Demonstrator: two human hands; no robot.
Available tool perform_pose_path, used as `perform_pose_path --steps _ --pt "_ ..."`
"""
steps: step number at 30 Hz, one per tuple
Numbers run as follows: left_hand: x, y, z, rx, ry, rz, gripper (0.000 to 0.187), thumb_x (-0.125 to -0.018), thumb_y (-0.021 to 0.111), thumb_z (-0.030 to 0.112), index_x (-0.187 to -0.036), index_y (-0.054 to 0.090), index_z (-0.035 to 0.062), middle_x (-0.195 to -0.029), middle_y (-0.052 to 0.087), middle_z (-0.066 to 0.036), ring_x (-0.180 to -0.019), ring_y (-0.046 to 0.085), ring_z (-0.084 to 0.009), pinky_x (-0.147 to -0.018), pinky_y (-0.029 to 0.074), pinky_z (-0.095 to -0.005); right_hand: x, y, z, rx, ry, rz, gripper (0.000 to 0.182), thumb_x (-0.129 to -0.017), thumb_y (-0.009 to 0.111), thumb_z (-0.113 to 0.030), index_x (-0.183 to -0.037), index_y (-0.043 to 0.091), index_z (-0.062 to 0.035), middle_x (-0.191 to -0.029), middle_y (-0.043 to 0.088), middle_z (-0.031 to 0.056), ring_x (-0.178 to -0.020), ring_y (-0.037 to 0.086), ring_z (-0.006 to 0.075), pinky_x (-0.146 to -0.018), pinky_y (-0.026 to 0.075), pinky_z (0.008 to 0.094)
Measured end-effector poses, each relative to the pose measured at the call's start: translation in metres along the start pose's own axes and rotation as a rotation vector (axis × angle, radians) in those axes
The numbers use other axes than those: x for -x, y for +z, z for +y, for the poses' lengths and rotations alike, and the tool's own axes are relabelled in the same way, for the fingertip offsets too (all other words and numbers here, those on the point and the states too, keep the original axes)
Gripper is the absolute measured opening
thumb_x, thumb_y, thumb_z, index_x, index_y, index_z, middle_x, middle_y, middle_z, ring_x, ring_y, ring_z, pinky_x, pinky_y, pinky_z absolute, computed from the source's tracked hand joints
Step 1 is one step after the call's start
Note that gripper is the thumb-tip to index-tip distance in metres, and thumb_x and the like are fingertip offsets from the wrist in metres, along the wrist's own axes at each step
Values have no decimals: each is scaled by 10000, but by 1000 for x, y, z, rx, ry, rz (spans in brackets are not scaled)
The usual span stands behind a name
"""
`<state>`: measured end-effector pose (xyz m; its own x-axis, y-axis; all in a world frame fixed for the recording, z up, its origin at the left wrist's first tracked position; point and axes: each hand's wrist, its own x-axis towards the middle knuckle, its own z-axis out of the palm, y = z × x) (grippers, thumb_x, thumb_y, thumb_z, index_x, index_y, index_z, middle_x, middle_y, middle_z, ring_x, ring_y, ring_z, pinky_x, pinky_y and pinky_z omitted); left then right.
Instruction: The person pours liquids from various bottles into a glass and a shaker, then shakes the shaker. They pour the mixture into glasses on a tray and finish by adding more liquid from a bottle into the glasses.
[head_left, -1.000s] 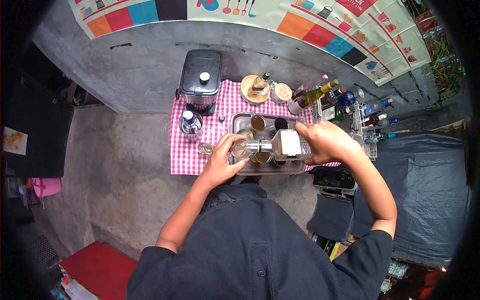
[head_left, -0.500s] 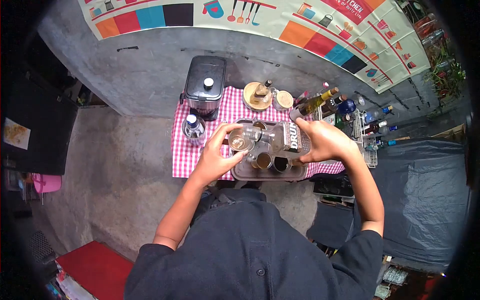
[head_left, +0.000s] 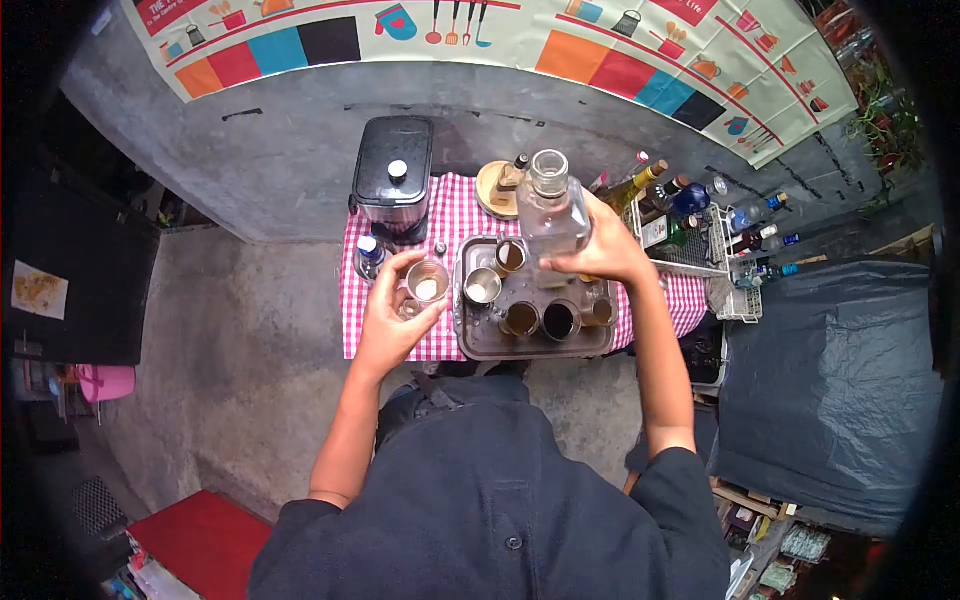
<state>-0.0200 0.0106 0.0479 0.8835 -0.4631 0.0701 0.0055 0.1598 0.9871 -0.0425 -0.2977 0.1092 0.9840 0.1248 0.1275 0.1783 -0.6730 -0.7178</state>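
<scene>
My left hand (head_left: 392,318) is wrapped round a small clear glass (head_left: 427,283) just left of the tray. In my right hand (head_left: 610,245) is a clear glass bottle (head_left: 553,215), held upright with its open mouth toward me. Under and beside them lies a brown metal tray (head_left: 480,345). It bears a metal cup (head_left: 482,287) and several glasses of dark liquid, among them a brown one (head_left: 519,319) and a nearly black one (head_left: 559,320).
A black appliance (head_left: 393,175) and a blue-capped bottle (head_left: 371,256) stand at the checkered cloth's left (head_left: 352,325). A wooden bowl (head_left: 492,190) is behind the tray. Right of it, a wire rack (head_left: 712,245) stands near several bottles.
The bottle has gone from tilted over the glass to upright, and my right hand has drawn back. My left hand has moved left with the glass, uncovering the metal cup.
</scene>
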Motion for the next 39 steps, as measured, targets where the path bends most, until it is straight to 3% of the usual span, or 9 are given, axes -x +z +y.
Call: perform_pose_path --steps 3,4,5,7,11,20,31,39 --pt "12 -8 -10 -12 -28 81 595 -776 705 -54 -1312 456 22 -1205 545 -69 -1159 534 -144 -1007 438 -298 -23 29 7 -6 -20 93 958 -567 879 -226 -1384 430 -6 -1296 566 171 -1224 533 257 -1053 404 368" --pt "17 -10 -12 -22 -29 115 592 -775 706 -54 -1308 460 24 -1200 548 -67 -1160 534 -144 -1004 440 -298 -32 40 9 -240 105 31 942 -567 874 -188 -1374 426 -1 -1263 581 148 -1186 552 227 -1022 430 354" --pt "22 -12 -12 -30 -36 129 592 -775 706 -54 -1308 460 24 -1200 548 -67 -1160 534 -144 -1004 440 -298 -40 58 26 -276 140 58 871 -580 852 -158 -1337 449 -4 -1223 596 129 -1137 573 214 -991 451 349" --pt "29 -17 -13 -35 -48 162 591 -776 706 -54 -1308 462 25 -1200 551 -65 -1155 537 -144 -1001 440 -297 -59 84 35 -331 36 31 832 -584 832 -143 -1312 452 -8 -1180 605 121 -1108 582 216 -986 452 354" --pt "42 -20 -11 -68 -47 243 578 -773 705 -50 -1297 472 21 -1204 550 -65 -1148 541 -146 -1004 431 -292 -86 151 68 -524 54 23 789 -592 804 -119 -1286 440 -21 -1202 583 108 -1139 560 210 -1008 434 357" --pt "52 -30 -11 -113 -78 291 586 -740 719 -67 -1265 475 30 -1207 527 -53 -1164 522 -142 -1013 419 -301 -90 231 108 -556 133 -103 733 -628 709 -4 -1292 399 -6 -1179 567 113 -1142 559 195 -1003 431 331" --pt "39 -31 -21 -131 -109 263 581 -743 722 -75 -1250 464 39 -1207 528 -56 -1167 522 -148 -1019 421 -305 -78 255 132 -591 158 -58 719 -646 715 50 -1286 398 -38 -1181 563 97 -1131 558 190 -990 451 348" --pt "29 -22 -21 -131 -102 276 587 -747 717 -69 -1264 456 32 -1199 522 -61 -1156 522 -146 -1012 422 -296 -81 223 124 -414 163 -308 695 -701 734 -47 -1293 371 -13 -1187 565 107 -1142 542 186 -1010 421 331"
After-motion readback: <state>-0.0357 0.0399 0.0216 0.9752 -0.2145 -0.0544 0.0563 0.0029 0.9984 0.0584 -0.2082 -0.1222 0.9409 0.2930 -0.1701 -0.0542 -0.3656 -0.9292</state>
